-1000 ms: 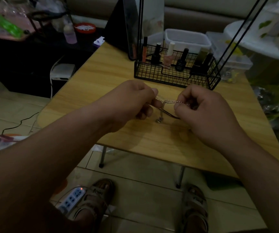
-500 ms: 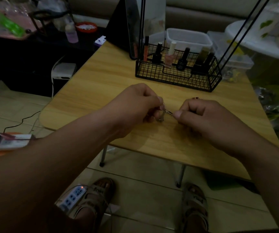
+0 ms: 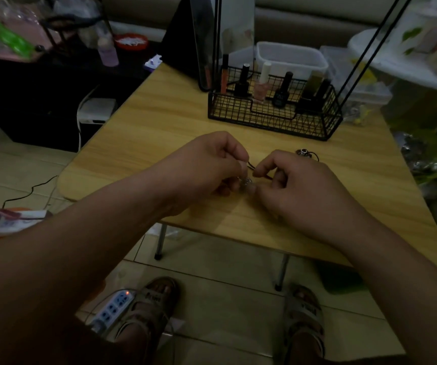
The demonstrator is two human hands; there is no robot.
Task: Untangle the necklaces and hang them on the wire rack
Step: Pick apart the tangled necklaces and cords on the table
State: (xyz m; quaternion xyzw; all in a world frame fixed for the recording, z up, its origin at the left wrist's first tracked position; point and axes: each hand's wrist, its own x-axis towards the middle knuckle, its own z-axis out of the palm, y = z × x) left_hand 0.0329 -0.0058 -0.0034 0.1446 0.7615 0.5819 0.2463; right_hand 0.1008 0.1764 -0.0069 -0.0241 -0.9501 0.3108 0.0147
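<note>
Both hands meet over the middle of the wooden table (image 3: 143,143). My left hand (image 3: 206,167) pinches a small silver tangle of necklaces (image 3: 246,181) with curled fingers. My right hand (image 3: 299,188) pinches the same tangle from the right, and a dark cord (image 3: 251,167) runs between the two hands. A dark pendant (image 3: 302,153) lies on the table just behind my right hand. The black wire rack (image 3: 275,119) stands at the back of the table, its thin uprights (image 3: 364,51) rising out of view. Most of each chain is hidden inside my fingers.
The wire rack's basket holds several nail polish bottles (image 3: 280,90) and a lip gloss tube (image 3: 224,75). A clear plastic box (image 3: 291,59) sits behind it. Beyond the near table edge, a power strip (image 3: 113,306) lies on the tiled floor by my sandalled feet.
The silver chain stretched between my hands a second ago is now bunched into a small tangle. Both hands have closed together and dropped lower. The dark pendant has come into view behind my right hand.
</note>
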